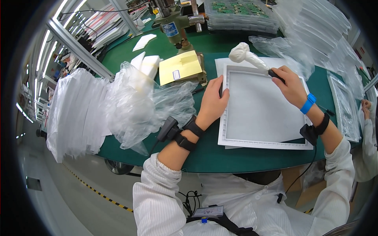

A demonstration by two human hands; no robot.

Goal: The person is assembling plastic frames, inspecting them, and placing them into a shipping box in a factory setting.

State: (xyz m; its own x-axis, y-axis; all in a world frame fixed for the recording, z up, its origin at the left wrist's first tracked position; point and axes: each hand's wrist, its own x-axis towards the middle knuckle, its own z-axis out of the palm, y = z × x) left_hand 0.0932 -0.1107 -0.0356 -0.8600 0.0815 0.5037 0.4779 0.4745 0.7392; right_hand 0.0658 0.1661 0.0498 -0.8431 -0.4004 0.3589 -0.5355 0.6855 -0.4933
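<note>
A white rectangular frame (223, 133) with a ribbed rim lies on the table in front of me, pale sheet material showing inside it. My left hand (212, 98) grips the frame's upper left side, its thumb along the rim; a small dark patch shows between thumb and fingers, too hidden to name. In my right hand (289, 84) is the black handle of a hammer (252, 59) whose head and shaft are wrapped in white material. The wrapped head points up and left, above the frame's far edge. White sheets (221, 63) stick out from under the frame.
Crumpled clear plastic bags (134, 106) and a stack of white wrapped pieces (75, 114) stand left. Behind are a yellow card (181, 67), a green press (172, 29) and trays of circuit boards (240, 19). At right, a bagged frame (343, 106) lies near another person's hand (366, 108).
</note>
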